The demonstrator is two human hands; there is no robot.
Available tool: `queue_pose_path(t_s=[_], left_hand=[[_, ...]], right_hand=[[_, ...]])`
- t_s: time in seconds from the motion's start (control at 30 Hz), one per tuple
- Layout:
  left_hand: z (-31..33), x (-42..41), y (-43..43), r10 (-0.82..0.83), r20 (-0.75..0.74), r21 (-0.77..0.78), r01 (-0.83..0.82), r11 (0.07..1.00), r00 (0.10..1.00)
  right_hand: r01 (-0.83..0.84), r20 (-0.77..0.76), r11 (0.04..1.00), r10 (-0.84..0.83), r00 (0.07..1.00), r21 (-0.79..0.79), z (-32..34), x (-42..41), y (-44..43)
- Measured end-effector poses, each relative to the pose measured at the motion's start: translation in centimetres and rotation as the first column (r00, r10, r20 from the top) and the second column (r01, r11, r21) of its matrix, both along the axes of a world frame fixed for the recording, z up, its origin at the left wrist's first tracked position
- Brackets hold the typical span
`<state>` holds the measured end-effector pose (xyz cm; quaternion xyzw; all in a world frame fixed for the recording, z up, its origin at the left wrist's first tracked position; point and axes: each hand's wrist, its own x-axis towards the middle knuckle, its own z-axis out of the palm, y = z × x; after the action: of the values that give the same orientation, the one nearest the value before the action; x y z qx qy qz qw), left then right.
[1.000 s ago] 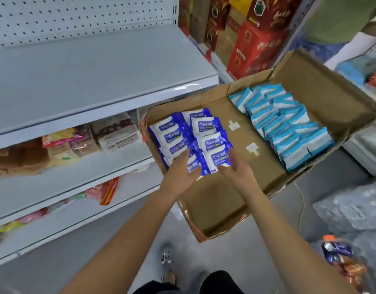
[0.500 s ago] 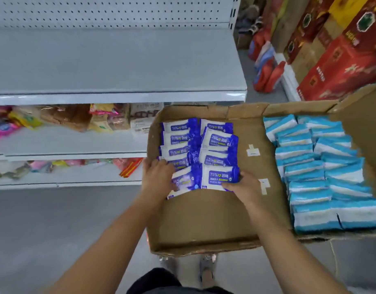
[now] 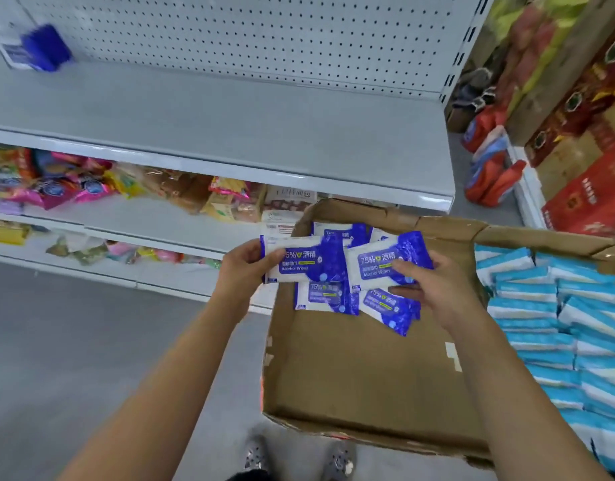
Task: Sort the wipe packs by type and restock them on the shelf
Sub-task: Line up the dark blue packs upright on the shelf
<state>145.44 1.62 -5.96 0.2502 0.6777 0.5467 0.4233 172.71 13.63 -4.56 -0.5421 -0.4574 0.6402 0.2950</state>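
Wipe packs of two kinds are kept in an open cardboard box. Dark-blue packs, printed in white with "75%" and Chinese characters, lie at its far left. Light-blue packs banded with white are stacked in rows along its right side. Two of the dark-blue kind are held up above the far-left corner of the box: a left pack and a right pack, faces up, with the right one overlapping the other's edge. One more dark-blue pack, blurred, is seen at the far left of the grey shelf, against the pegboard.

Half a second earlier both hands were pressed on the near ends of two flat rows of dark-blue packs in the box. Since then the two packs have been lifted clear, and fewer are left below, lying loosely. The view has also been raised, so that more of the shelf and the pack on it are shown.

The left pack is gripped at its left end by the left hand, with the thumb laid on the face and the fingers hidden behind. The right pack is pinched at its right end by the right hand, with the thumb across the face and the fingers curled beneath. Both forearms are stretched forward from the near edge.

Snack bags are piled on the lower shelf, and red cartons are stacked at the far right.
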Motion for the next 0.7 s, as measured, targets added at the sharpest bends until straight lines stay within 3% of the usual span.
queue_pose_path(t_s=[0.1,0.3,0.7], left_hand=[[1.1,-4.1,-1.5,0.080,0.014,-0.011,-0.080,0.997,0.997],[1.0,-15.8,-6.5,0.207,0.043,0.020,-0.208,0.978,0.977],[2.8,-39.9,-14.0,0.292,0.111,0.104,-0.303,0.947,0.950]], right_hand=[[-0.038,-0.078,0.999,0.037,0.996,-0.011,1.4,-4.5,-0.2],[-0.208,-0.076,0.977,0.211,0.975,0.041,2.5,-17.1,-2.3],[-0.218,-0.138,0.967,0.236,0.962,0.131,3.6,-43.4,-7.1]])
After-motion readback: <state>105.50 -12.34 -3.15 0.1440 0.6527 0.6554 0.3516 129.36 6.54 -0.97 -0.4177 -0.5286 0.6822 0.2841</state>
